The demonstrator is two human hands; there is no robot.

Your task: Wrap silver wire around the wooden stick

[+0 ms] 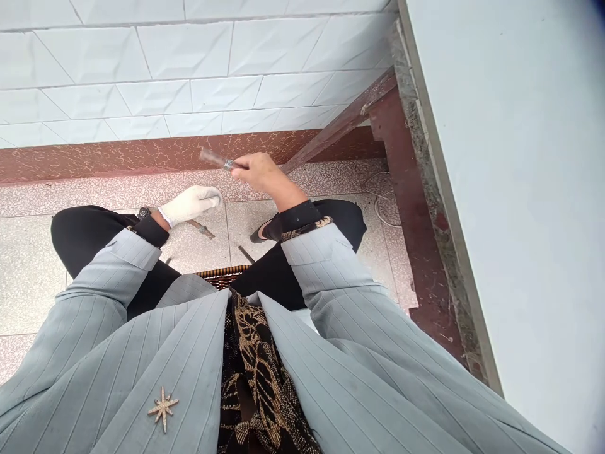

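As the rod (212, 157) looks stiff, the right hand (259, 171) sensibly pinches it beside its binding (228, 164); whether the left hand (186, 205) grips anything is unclear.

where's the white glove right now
In the head view, the white glove is worn on the left hand, left of centre, between the left knee and the bare right hand that holds a wire-bound stick.
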